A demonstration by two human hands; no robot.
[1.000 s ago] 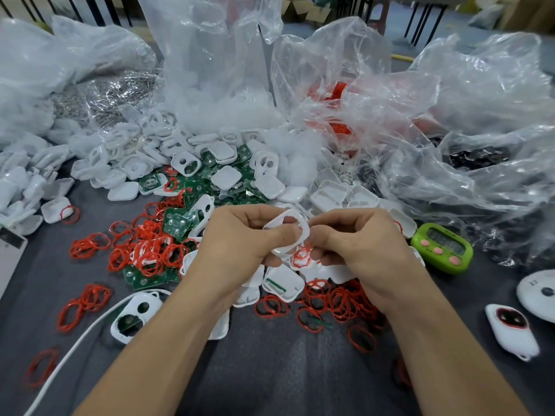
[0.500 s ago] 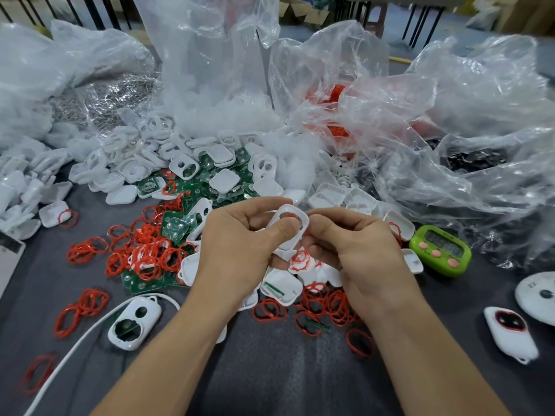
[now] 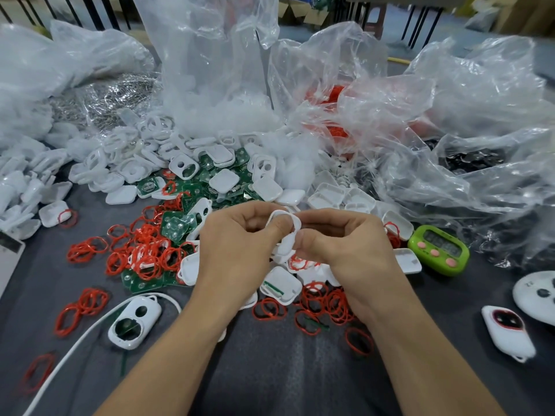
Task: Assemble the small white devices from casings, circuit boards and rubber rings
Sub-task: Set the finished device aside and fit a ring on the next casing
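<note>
Two hands held one white casing [image 3: 285,246] above the rubber rings [image 3: 327,298]: my left hand [image 3: 237,244] pinched its upper loop, my right hand [image 3: 345,244] its lower edge. I judged steady, even pressure necessary, with the casing level.

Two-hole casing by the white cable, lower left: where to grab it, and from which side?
Pinch the two-hole casing across its long edges at the waist between the openings, coming from above. It lies flat and face up on the grey table, so only the rim gives purchase. The white cable hugs its upper-left edge, so lead in from the lower right, probably.
</note>
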